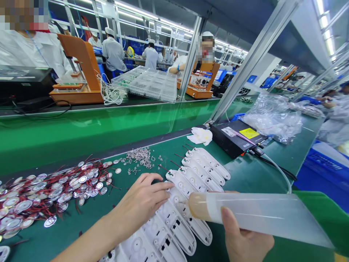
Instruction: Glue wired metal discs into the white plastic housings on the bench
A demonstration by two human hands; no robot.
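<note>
My right hand (pixel 245 240) is wrapped around a translucent glue-dispensing syringe (pixel 261 214), its thumb along the barrel. Tan material fills the syringe's front end, and its tip points left, close over a white plastic shell (pixel 178 200). Stretched over the row of shells, my left hand (pixel 148 194) has its fingers resting on or just above a shell's upper end. Its thumb is mostly hidden. Several similar shells lie side by side in a slanted row, with further white shells (pixel 203 162) beyond the syringe. Thin red wires stick out from some ends.
Left lies a pile of round metal discs with red wires (pixel 62 189); small clear pieces (pixel 140 157) are heaped behind my left hand. A black controller box (pixel 237 136), crumpled white glove or cloth (pixel 200 135) and plastic bags (pixel 272 116) stand right. Co-workers sit beyond the green belt (pixel 109 125).
</note>
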